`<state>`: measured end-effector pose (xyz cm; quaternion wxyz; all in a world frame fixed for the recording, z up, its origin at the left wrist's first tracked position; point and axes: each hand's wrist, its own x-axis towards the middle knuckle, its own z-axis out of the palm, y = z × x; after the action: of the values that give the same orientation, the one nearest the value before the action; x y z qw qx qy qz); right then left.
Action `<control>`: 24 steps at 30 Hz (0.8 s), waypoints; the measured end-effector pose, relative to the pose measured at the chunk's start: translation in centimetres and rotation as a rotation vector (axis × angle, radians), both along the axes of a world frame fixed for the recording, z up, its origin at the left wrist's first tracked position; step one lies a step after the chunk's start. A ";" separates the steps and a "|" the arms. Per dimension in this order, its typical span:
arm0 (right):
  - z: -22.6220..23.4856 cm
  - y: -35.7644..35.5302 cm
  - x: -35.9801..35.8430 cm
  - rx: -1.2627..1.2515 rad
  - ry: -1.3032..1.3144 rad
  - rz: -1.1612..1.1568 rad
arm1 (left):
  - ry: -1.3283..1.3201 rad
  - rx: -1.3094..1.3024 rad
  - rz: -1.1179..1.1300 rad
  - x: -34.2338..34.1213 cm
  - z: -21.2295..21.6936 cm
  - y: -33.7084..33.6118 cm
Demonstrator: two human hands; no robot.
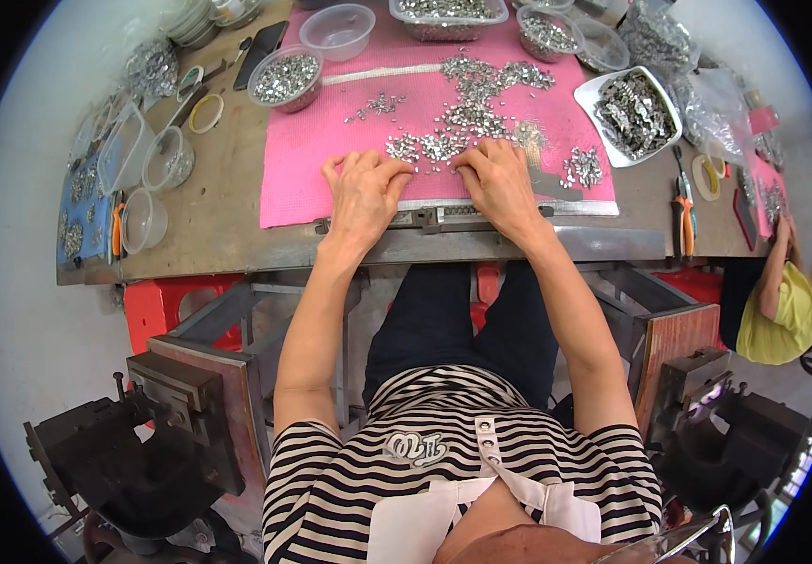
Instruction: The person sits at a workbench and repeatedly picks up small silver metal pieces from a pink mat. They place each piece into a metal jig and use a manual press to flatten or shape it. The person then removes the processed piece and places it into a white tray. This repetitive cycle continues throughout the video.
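My left hand [366, 195] is over the near part of a pink mat [298, 179], thumb and forefinger pinched beside loose small silver metal pieces [440, 148]. Opposite it, my right hand [500, 188] makes a similar pinch at the near edge of the same pile. Whatever sits between either pair of fingertips is too small to make out. Below both hands, a dark metal bar with a slotted track [453, 218] runs along the table's front edge. More pieces [475, 89] spread away up the mat, and a small heap [583, 167] lies right of my right hand.
A round tub of pieces [286, 80], an empty clear bowl [337, 33] and a white dish of dark metal strips [633, 115] stand around the mat. Orange-handled pliers [682, 221] lie at right. Another person in yellow [782, 315] sits far right.
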<state>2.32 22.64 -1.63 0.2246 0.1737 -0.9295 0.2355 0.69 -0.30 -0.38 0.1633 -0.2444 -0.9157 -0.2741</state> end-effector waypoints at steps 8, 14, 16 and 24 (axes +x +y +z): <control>0.0 0.3 -0.2 -0.011 -0.061 0.028 | -0.005 -0.041 -0.037 0.2 -0.1 -0.3; 0.1 0.2 -0.4 0.018 -0.048 0.033 | -0.075 0.057 0.036 0.2 0.2 -1.7; 0.0 0.0 -0.4 0.010 -0.001 0.044 | -0.092 0.086 0.057 0.1 0.3 -2.0; 1.3 2.2 2.5 -0.195 -0.138 0.121 | -0.051 0.007 0.042 0.6 0.4 -0.7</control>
<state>4.86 24.81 -0.28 0.1614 0.1900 -0.9033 0.3492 1.31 -1.04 -0.02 0.1464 -0.2176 -0.9234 -0.2801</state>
